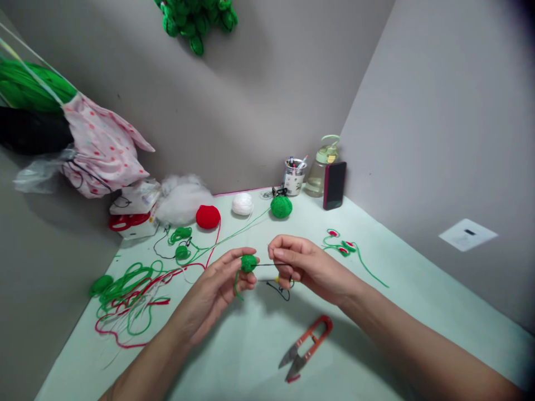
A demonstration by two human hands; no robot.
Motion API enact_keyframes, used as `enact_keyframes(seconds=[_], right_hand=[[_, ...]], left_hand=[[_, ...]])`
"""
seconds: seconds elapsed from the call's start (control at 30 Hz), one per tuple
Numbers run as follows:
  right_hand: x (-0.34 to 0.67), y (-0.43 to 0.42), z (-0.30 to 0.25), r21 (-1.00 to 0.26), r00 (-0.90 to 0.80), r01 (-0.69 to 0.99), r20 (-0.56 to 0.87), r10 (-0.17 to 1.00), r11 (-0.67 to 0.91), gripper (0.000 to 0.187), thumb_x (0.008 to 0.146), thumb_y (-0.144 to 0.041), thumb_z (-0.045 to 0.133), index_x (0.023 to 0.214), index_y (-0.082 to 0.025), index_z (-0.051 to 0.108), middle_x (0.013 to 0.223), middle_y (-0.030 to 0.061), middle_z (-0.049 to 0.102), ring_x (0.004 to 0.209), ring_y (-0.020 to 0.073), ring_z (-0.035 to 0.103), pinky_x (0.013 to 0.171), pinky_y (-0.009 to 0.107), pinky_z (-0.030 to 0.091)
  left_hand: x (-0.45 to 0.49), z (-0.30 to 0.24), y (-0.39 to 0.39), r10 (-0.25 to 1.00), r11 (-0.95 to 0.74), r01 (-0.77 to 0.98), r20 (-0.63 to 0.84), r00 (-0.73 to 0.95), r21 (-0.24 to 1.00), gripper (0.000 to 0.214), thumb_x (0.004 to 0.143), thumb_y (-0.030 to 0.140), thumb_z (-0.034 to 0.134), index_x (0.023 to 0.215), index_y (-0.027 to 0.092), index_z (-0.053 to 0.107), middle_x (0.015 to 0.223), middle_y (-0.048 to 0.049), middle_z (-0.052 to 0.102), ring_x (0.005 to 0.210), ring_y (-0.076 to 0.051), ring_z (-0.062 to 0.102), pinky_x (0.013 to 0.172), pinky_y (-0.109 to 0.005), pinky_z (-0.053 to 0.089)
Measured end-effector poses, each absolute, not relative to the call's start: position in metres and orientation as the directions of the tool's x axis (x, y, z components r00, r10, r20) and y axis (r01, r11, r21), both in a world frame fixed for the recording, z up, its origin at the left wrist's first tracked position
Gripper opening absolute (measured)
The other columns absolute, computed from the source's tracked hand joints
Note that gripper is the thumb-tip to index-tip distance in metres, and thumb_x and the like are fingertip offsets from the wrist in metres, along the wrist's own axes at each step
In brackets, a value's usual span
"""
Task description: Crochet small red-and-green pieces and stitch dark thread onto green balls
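Checking frame centre first, found the left hand (217, 287) closed, thumb and fingertips pinching a small green crocheted ball (249, 263) held above the table (418, 289). Found the right hand (307, 266) closed as well, pinching a black thread (271, 264) drawn taut across to the ball. Noted the two hands near each other but apart, with the ball between them.

Recorded bare tabletop below and to the lower right of the hands, broken only by orange thread snips (307, 348) lying flat at lower centre, well apart from both hands. Logged a tangle of green and red yarn (129, 295) crowding the table's left edge. Marked a red yarn ball (208, 216), white yarn ball (242, 204) and green yarn ball (281, 206) in a row near the back wall. Placed a jar (293, 177), bottle (320, 167) and phone (334, 185) in the back corner, against the walls.

Could not identify a small yellow-tipped item (276, 279) and a loose black loop under the right fingers. Saw both forearms cut off at the bottom edge, and green bundles cut off at the top and upper left.
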State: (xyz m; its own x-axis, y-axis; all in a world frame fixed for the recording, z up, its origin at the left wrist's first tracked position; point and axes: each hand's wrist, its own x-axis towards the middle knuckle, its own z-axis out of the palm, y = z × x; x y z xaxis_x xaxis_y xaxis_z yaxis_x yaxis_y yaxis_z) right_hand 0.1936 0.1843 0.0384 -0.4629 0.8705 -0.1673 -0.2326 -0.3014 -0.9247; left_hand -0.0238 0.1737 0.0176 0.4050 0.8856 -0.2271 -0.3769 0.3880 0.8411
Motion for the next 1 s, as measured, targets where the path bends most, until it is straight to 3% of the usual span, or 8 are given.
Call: enact_keyframes(seconds=[0.1, 0.23, 0.43, 0.6, 0.73, 0.8, 0.9, 1.0], right_hand=[[0.192, 0.184, 0.041, -0.893, -0.467, -0.281, -0.192, 0.863, -0.351, 0.023, 0.085, -0.036, 0.077, 0.085, -0.017, 0.063, 0.056, -0.0088, 0.042, 0.048, 0.0053, 0.03, 0.051, 0.02, 0.041], [0.193, 0.184, 0.044, -0.902, -0.459, -0.263, -0.196, 0.866, -0.343, 0.026, 0.084, -0.039, 0.077, 0.086, -0.018, 0.061, 0.055, -0.01, 0.039, 0.048, 0.005, 0.025, 0.045, 0.017, 0.03], [0.191, 0.183, 0.04, -0.996, -0.357, -0.023, -0.077, 0.931, -0.091, 0.03, 0.09, -0.046, 0.068, 0.088, -0.02, 0.053, 0.063, -0.0041, 0.062, 0.042, 0.0058, 0.042, 0.043, 0.019, 0.03], [0.182, 0.173, 0.032, -0.995, -0.44, 0.094, -0.029, 0.897, 0.014, 0.026, 0.095, -0.034, 0.062, 0.118, -0.022, 0.056, 0.063, -0.0067, 0.061, 0.043, 0.0078, 0.042, 0.047, 0.022, 0.036], [0.176, 0.167, 0.022, -0.9, -0.419, 0.322, 0.142, 0.897, 0.293, 0.031, 0.096, -0.029, 0.059, 0.127, -0.024, 0.06, 0.067, -0.004, 0.062, 0.049, 0.0102, 0.044, 0.055, 0.024, 0.04], [0.176, 0.166, 0.019, -0.853, -0.429, 0.378, 0.182, 0.885, 0.359, 0.03, 0.098, -0.031, 0.056, 0.127, -0.023, 0.062, 0.067, -0.0028, 0.063, 0.05, 0.0109, 0.046, 0.058, 0.025, 0.041], [0.178, 0.167, 0.022, -0.882, -0.44, 0.352, 0.138, 0.888, 0.312, 0.029, 0.099, -0.033, 0.056, 0.124, -0.021, 0.065, 0.065, -0.0035, 0.061, 0.049, 0.0099, 0.046, 0.057, 0.025, 0.041], [0.18, 0.169, 0.029, -0.964, -0.441, 0.229, 0.019, 0.898, 0.133, 0.027, 0.097, -0.035, 0.059, 0.117, -0.019, 0.067, 0.065, -0.0035, 0.062, 0.046, 0.0081, 0.042, 0.05, 0.023, 0.038]], left_hand=[[-0.022, 0.015, 0.172, 0.893, 0.358, -0.312, -0.224, 0.39, 0.88, 0.039, 0.079, 0.033, 0.085, 0.114, 0.023, 0.075, 0.093, -0.0023, 0.069, 0.082, -0.014, 0.064, 0.081, -0.024, 0.051], [-0.02, 0.013, 0.171, 0.901, 0.333, -0.296, -0.21, 0.378, 0.895, 0.032, 0.081, 0.039, 0.082, 0.11, 0.025, 0.076, 0.088, -0.0014, 0.07, 0.076, -0.013, 0.063, 0.078, -0.025, 0.05], [-0.019, 0.012, 0.171, 0.929, 0.304, -0.273, -0.22, 0.299, 0.913, 0.032, 0.082, 0.045, 0.08, 0.104, 0.022, 0.08, 0.1, -0.0037, 0.071, 0.087, -0.016, 0.06, 0.085, -0.025, 0.048], [-0.015, 0.013, 0.167, 0.953, 0.254, -0.331, -0.176, 0.245, 0.909, 0.028, 0.078, 0.043, 0.083, 0.099, 0.025, 0.078, 0.092, -0.0007, 0.072, 0.083, -0.015, 0.064, 0.083, -0.027, 0.053], [-0.012, 0.01, 0.166, 0.972, 0.203, -0.311, -0.151, 0.181, 0.929, 0.029, 0.073, 0.043, 0.087, 0.091, 0.021, 0.078, 0.088, -0.0025, 0.075, 0.076, -0.017, 0.069, 0.073, -0.027, 0.057], [-0.013, 0.008, 0.168, 0.975, 0.2, -0.294, -0.161, 0.153, 0.935, 0.031, 0.072, 0.046, 0.087, 0.087, 0.019, 0.079, 0.083, -0.004, 0.076, 0.07, -0.017, 0.069, 0.068, -0.027, 0.058], [-0.017, 0.007, 0.172, 0.975, 0.202, -0.249, -0.171, 0.14, 0.947, 0.034, 0.072, 0.049, 0.086, 0.086, 0.019, 0.08, 0.078, -0.0046, 0.077, 0.064, -0.017, 0.068, 0.064, -0.028, 0.057], [-0.025, 0.011, 0.176, 0.981, 0.158, -0.149, -0.138, 0.134, 0.976, 0.032, 0.079, 0.049, 0.08, 0.087, 0.018, 0.08, 0.089, -0.0071, 0.078, 0.07, -0.018, 0.069, 0.069, -0.029, 0.057]])
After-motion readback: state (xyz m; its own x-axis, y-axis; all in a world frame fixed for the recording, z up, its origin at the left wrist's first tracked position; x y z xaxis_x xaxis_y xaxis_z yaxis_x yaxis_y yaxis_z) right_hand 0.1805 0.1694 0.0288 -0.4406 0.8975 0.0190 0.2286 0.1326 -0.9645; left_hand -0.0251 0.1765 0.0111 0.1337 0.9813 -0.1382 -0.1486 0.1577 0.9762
